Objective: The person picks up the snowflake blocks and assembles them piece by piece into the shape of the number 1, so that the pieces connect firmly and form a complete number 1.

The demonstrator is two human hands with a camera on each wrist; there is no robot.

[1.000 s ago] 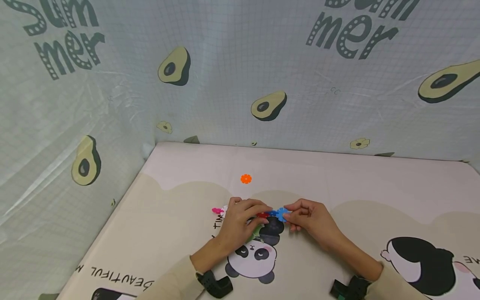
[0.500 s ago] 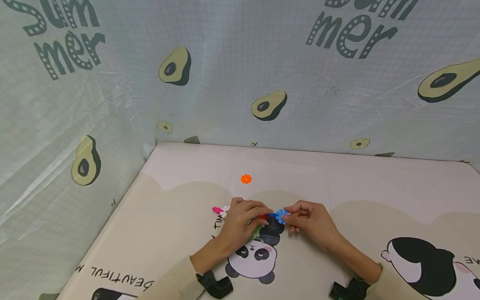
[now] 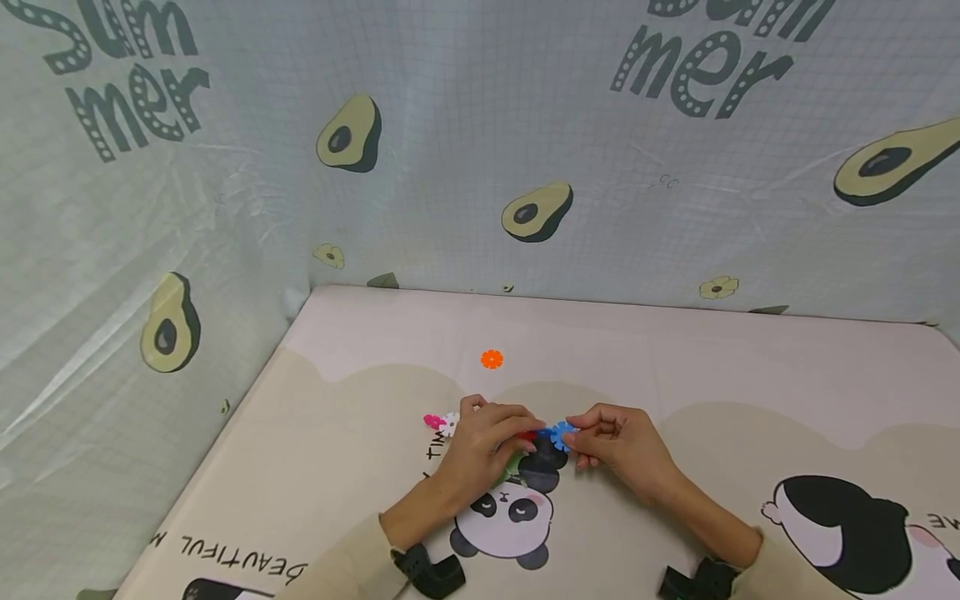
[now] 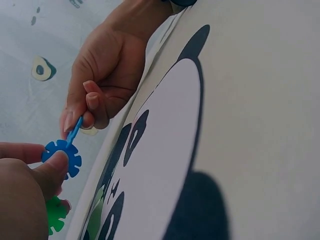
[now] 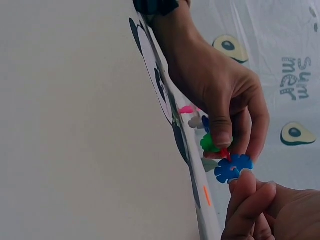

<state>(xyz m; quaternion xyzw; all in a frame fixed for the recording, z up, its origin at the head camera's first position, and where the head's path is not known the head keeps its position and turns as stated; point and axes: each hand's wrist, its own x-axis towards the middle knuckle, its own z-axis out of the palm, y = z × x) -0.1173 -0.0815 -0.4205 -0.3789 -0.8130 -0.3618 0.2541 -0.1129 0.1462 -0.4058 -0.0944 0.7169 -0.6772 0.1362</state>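
Between the two hands, at the right end of a row of small notched pieces, is the light blue disc [image 3: 559,436]. It presents its face to the head view and appears edge-on in the left wrist view. Immediately to its left is the dark blue disc [image 4: 73,156], which shows its face in the left wrist view. Governing relation: the two discs stand crosswise, rim meeting rim; whether their notches are fully engaged cannot be told.

Right hand [image 3: 618,440]: nearer to the light blue disc; thumb and fingertip pinch its right side, with only the disc between them. Left hand [image 3: 487,440]: thumb and finger close on the dark blue disc, bracing it from the left.

The row's long axis runs left to right in the head view. Red piece [image 3: 528,435] and green disc [image 4: 55,216] lie at the left fingers. White disc [image 3: 449,425] and pink disc [image 3: 432,422] project beyond the left hand, which hides the intervening joints. Orange disc [image 3: 492,359] lies apart, beyond the hands, on the table [image 3: 750,375].
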